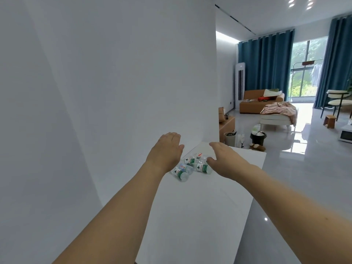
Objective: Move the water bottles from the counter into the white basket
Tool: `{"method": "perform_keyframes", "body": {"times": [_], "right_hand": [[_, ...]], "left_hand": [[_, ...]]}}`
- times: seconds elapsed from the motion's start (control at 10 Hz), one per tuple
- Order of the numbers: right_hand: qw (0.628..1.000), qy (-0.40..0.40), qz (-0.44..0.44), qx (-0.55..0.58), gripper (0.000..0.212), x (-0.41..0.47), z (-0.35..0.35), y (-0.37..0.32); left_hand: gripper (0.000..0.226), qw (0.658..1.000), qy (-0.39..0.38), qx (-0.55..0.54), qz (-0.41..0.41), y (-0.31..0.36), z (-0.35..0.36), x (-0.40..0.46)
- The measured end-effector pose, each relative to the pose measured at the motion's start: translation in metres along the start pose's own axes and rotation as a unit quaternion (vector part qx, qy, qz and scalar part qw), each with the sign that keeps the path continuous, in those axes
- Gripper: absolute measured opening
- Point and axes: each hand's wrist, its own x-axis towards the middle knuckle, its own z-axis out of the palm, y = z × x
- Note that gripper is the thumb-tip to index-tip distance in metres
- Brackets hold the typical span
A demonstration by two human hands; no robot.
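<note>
Several small clear water bottles [192, 165] with green, blue and red labels lie on their sides in a heap on the white counter [200, 210], near its far end by the wall. My left hand [167, 149] hovers over the left side of the heap, fingers straight, holding nothing. My right hand [225, 159] reaches in from the right with fingers extended; its thumb is close to a green-labelled bottle [202, 168]. Whether it touches the bottle is unclear. No white basket is in view.
A white wall [114, 82] runs along the counter's left side. Beyond the counter's far edge, on the glossy floor, stand a pale bin [229, 138] and a dark bucket [258, 137]. A sofa [261, 101], a chair and blue curtains lie farther back.
</note>
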Motion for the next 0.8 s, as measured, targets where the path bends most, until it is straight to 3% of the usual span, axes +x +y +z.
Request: {"method": "perform_keyframes", "body": {"times": [0.3,0.8], "right_hand": [[1.000,-0.024,-0.019,0.001,0.056,0.043,-0.039,0.110],[0.998,-0.046,-0.039,0.022,0.058,0.143,-0.051,0.236]], "left_hand": [[0.044,1.000,0.006,0.004,-0.015,0.081,0.045,0.084],[0.046,0.999,-0.025,0.023,-0.042,0.118,0.131,0.200]]}}
